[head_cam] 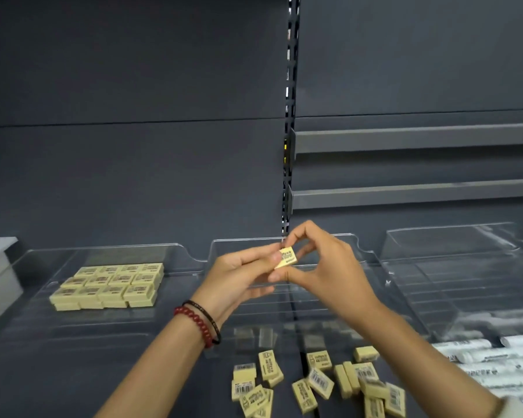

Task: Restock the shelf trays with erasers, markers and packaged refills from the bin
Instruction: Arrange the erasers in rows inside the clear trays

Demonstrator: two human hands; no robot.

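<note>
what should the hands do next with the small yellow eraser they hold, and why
Probably carry the small yellow rectangular eraser, pinched by the left hand and right hand, left into the clear plastic tray and set it beside the neat block of stacked yellow erasers, which it matches.

Clear glossy plastic trays [453, 285] sit against matt dark grey metal shelving [417, 140]. The pale yellow erasers [109, 285] wear smooth printed wrappers; red beads [194, 322] shine.

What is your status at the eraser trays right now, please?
Left hand and right hand both pinch one eraser, at the middle tray. Stacked erasers sit in left tray. Loose erasers lie below; path unobstructed.
</note>
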